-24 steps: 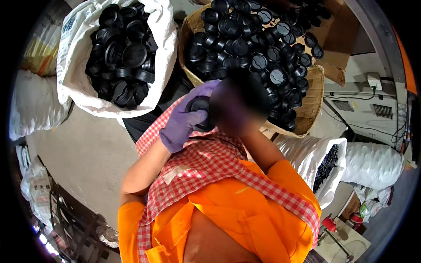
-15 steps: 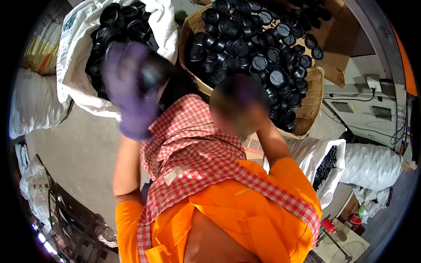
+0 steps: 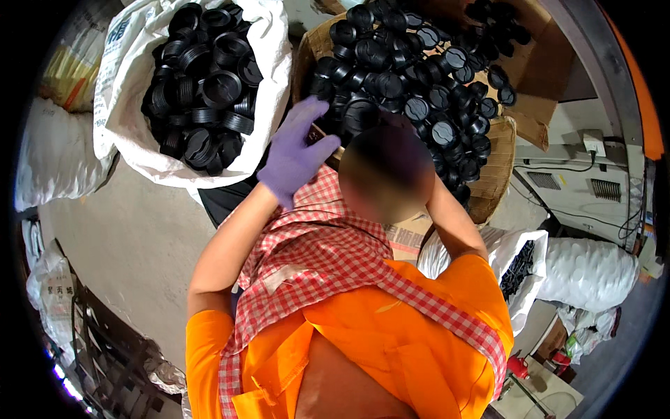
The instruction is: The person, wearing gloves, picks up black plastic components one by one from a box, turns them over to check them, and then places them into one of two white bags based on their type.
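Observation:
My left hand [image 3: 299,152] wears a purple glove and is open, thumb and fingers apart, with nothing visible between them. It hovers at the near left edge of a cardboard box [image 3: 497,174] heaped with round black plastic caps [image 3: 417,109]. A larger black cap [image 3: 360,116] shows just right of its fingertips. My right forearm [image 3: 452,213] reaches up to the box's near side, but a blurred round patch covers the hand, so its fingers and anything they hold are hidden. At my left stands a white woven sack [image 3: 269,105] containing black ribbed caps [image 3: 222,89].
Full white sacks [image 3: 59,153] line the far left. To my right, an open white bag [image 3: 528,279] holds thin black pieces beside another bulging sack [image 3: 590,272]. A pale cabinet [image 3: 579,185] with vents and a cable stands beyond the box.
My left hand has come right, from over the white sack to the box's edge. The black cap it held is gone from its fingers. My right arm has shifted only slightly.

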Action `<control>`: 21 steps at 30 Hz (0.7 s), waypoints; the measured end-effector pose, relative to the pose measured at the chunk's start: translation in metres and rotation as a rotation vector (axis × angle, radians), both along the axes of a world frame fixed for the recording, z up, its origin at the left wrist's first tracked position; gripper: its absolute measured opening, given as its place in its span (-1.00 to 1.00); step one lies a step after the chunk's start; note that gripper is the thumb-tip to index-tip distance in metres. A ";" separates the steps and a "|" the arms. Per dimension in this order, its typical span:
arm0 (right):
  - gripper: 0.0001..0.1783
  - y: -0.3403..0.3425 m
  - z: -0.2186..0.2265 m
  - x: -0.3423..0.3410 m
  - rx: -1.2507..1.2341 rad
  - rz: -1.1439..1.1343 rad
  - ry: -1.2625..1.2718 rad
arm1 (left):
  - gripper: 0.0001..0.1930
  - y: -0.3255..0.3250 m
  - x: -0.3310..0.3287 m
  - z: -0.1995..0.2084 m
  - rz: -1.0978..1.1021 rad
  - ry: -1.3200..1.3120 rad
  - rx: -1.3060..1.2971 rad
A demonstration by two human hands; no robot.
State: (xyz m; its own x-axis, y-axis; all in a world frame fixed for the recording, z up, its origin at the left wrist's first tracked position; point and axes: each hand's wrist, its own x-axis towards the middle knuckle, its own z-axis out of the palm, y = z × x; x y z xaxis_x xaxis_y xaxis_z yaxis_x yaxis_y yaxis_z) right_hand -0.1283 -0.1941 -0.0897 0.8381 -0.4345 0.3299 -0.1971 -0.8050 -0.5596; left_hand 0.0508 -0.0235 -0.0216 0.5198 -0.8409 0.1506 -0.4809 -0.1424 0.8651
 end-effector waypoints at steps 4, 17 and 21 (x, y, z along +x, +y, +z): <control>-0.57 -0.002 0.045 0.020 -0.252 0.171 0.044 | -0.48 -0.031 0.001 -0.021 -0.036 0.526 0.175; -0.77 0.064 0.046 -0.008 1.902 0.616 -0.298 | -0.68 0.042 -0.014 0.020 -0.227 1.201 -0.121; -0.86 0.076 0.041 0.013 1.143 0.157 -0.337 | -0.58 0.041 -0.048 -0.007 -0.275 0.947 -0.102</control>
State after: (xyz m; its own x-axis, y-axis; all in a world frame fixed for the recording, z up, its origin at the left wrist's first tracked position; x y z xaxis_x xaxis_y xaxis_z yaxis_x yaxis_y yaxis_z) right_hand -0.1148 -0.1177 -0.0484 0.8535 -0.5200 0.0334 0.1525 0.1879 -0.9703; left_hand 0.0030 0.0173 -0.0282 0.2514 -0.9566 -0.1476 0.4099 -0.0329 0.9115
